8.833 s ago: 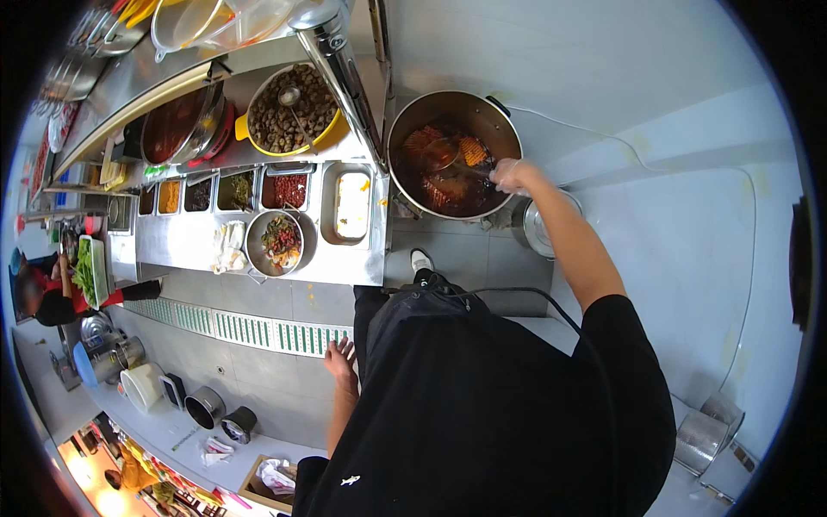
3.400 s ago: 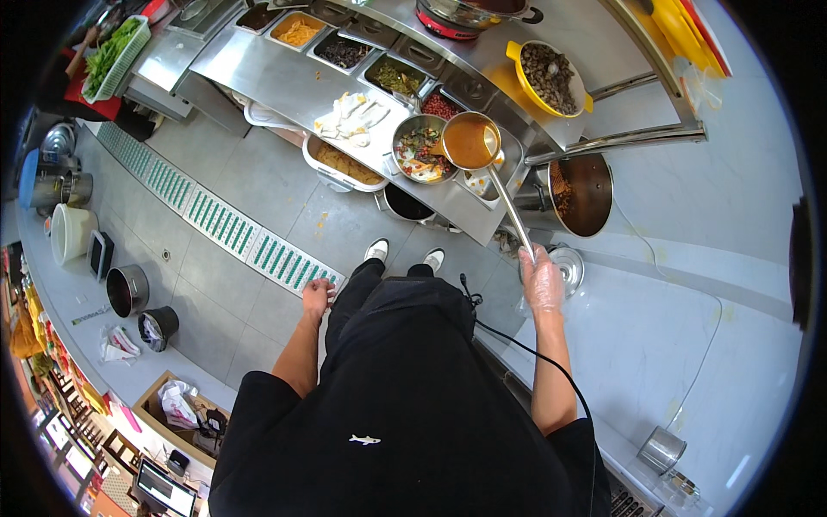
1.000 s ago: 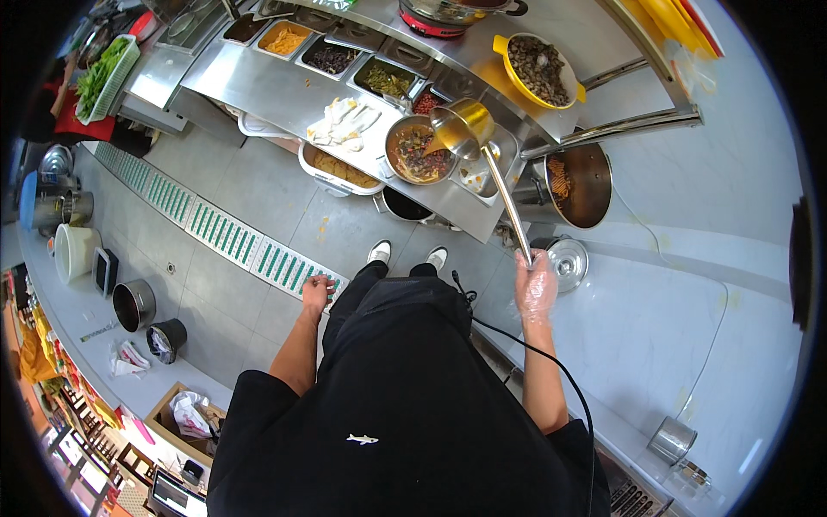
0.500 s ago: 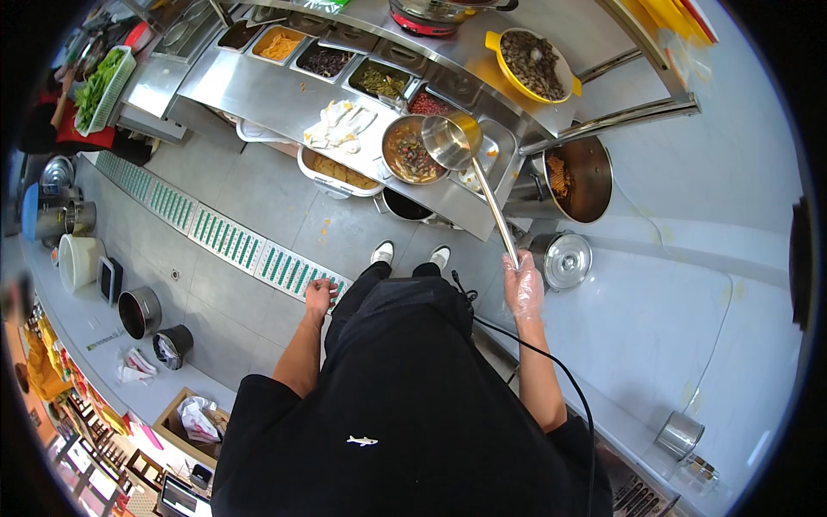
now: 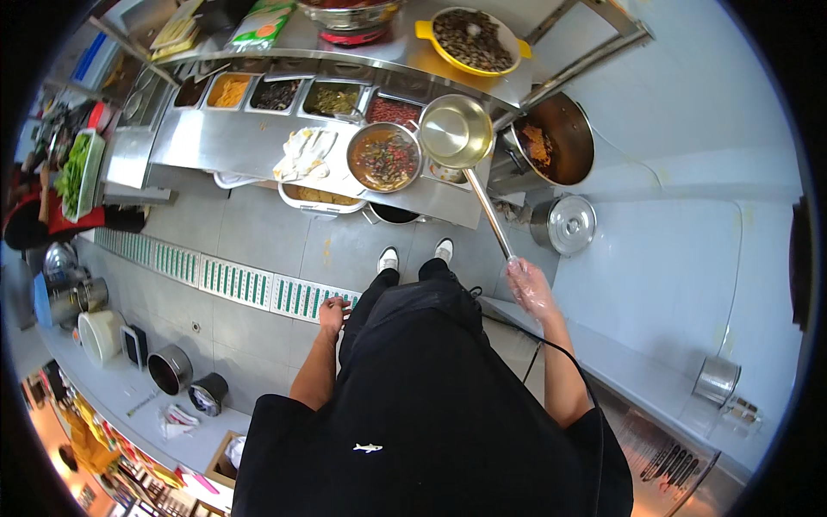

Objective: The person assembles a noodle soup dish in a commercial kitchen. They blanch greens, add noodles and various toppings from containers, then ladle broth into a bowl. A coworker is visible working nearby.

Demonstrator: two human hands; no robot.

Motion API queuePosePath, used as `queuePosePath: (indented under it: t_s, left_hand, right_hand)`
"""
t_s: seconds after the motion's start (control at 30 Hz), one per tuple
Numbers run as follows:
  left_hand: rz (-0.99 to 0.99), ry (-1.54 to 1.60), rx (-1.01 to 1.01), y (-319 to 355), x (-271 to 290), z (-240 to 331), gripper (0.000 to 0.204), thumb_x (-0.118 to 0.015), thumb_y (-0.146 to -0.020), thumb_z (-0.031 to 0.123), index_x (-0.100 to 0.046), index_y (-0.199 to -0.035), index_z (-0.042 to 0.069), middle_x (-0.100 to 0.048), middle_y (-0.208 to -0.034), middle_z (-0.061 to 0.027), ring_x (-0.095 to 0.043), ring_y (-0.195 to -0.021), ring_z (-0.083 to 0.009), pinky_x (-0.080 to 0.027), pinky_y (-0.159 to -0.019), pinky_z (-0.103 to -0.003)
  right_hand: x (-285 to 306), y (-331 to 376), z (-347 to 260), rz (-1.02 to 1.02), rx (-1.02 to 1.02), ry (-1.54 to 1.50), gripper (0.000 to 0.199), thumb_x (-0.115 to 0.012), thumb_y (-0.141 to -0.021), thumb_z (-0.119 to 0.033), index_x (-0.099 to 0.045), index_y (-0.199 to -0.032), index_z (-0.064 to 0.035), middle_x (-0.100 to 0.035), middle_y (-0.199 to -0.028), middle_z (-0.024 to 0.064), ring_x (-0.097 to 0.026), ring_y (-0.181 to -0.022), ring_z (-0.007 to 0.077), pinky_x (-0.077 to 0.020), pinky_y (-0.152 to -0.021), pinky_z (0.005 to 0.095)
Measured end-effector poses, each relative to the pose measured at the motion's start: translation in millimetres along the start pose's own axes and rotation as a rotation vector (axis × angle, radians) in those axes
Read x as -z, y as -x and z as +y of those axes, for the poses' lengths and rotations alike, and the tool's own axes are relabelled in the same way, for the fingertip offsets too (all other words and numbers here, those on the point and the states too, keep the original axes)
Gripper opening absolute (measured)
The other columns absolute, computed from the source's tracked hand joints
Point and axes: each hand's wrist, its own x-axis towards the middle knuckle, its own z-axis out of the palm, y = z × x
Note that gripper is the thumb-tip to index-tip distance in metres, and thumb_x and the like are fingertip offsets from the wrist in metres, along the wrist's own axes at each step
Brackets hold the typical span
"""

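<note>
The long-handled steel ladle (image 5: pixel 454 131) runs up and slightly left from the right hand (image 5: pixel 531 289), which wears a clear plastic glove and is closed around the end of the handle; the long axis points away from the body, so its empty, shiny cup hangs well ahead of the hand, just right of the round steel bowl of reddish soup with dark toppings (image 5: pixel 384 158) and just left of the large steel pot of red stew (image 5: pixel 556 142). The right hand is the one at work; the bare left hand (image 5: pixel 332 314) rests with loosely curled fingers against the black apron at the thigh, holding nothing. The bowl sits on the long stainless-steel desk (image 5: pixel 233 146), below a row of rectangular inset trays of toppings (image 5: pixel 284 93). A yellow basin of dark food (image 5: pixel 472 39) stands on the shelf beyond, a steel pot lid (image 5: pixel 571 224) rests right of the pot, and grey floor tiles with a green-slotted drain grate (image 5: pixel 233 280) run behind the feet.
</note>
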Motion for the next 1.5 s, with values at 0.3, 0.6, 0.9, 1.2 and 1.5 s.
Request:
queuePosePath:
  t_s: [0.3,0.6,0.9,1.2,1.5]
  left_hand:
    - [-0.076,-0.120,0.006,-19.3,-40.4,25.5,0.031,-0.058,-0.105,0.027,-0.055,-0.125,0.003,-0.074,-0.110,-0.0136,-0.072,-0.088,-0.0240,-0.058,-0.065,-0.038]
    - [-0.153,-0.194,-0.002,-14.1,-94.6,61.1,0.033,-0.056,-0.105,0.030,-0.054,-0.127,0.006,-0.074,-0.118,-0.0135,-0.072,-0.093,-0.0245,-0.057,-0.068,-0.039]
    - [-0.038,-0.137,0.016,32.1,-149.0,52.9,0.048,-0.055,-0.105,0.033,-0.050,-0.139,0.000,-0.070,-0.127,-0.0164,-0.069,-0.109,-0.0280,-0.057,-0.085,-0.044]
    - [0.136,0.095,-0.150,60.2,-209.3,-8.7,0.029,-0.060,-0.106,0.021,-0.059,-0.121,-0.004,-0.074,-0.110,-0.0183,-0.072,-0.096,-0.0240,-0.058,-0.084,-0.035]
    - [0.201,0.016,-0.124,65.3,-235.8,-22.0,0.033,-0.062,-0.105,0.020,-0.061,-0.121,-0.008,-0.074,-0.109,-0.0181,-0.072,-0.094,-0.0216,-0.057,-0.084,-0.032]
  right_hand:
    - [76.8,68.9,45.7,0.209,0.056,-0.245,0.040,-0.056,-0.106,-0.048,-0.055,-0.094,-0.0098,-0.054,-0.076,-0.0007,-0.051,-0.062,0.0097,-0.0465,-0.052,0.0262]
    - [195.0,-2.9,43.1,0.327,0.028,0.347,0.054,-0.056,-0.103,-0.055,-0.063,-0.103,-0.0018,-0.067,-0.086,0.0063,-0.060,-0.073,0.0186,-0.0505,-0.069,0.0361]
    - [321.6,-172.5,-40.0,0.289,-0.143,0.882,0.064,-0.047,-0.106,-0.051,-0.069,-0.104,0.0091,-0.071,-0.098,0.0313,-0.067,-0.095,0.0476,-0.0519,-0.083,0.0499]
    - [323.7,-291.6,-89.5,-0.063,-0.128,1.343,0.041,-0.054,-0.100,-0.038,-0.072,-0.127,-0.0128,-0.066,-0.140,0.0098,-0.064,-0.124,0.0339,-0.0502,-0.105,0.0454]
    - [385.4,-360.2,-54.9,-0.301,-0.219,1.315,0.037,-0.059,-0.088,-0.029,-0.077,-0.115,-0.0131,-0.076,-0.113,0.0107,-0.073,-0.101,0.0333,-0.0579,-0.081,0.0426]
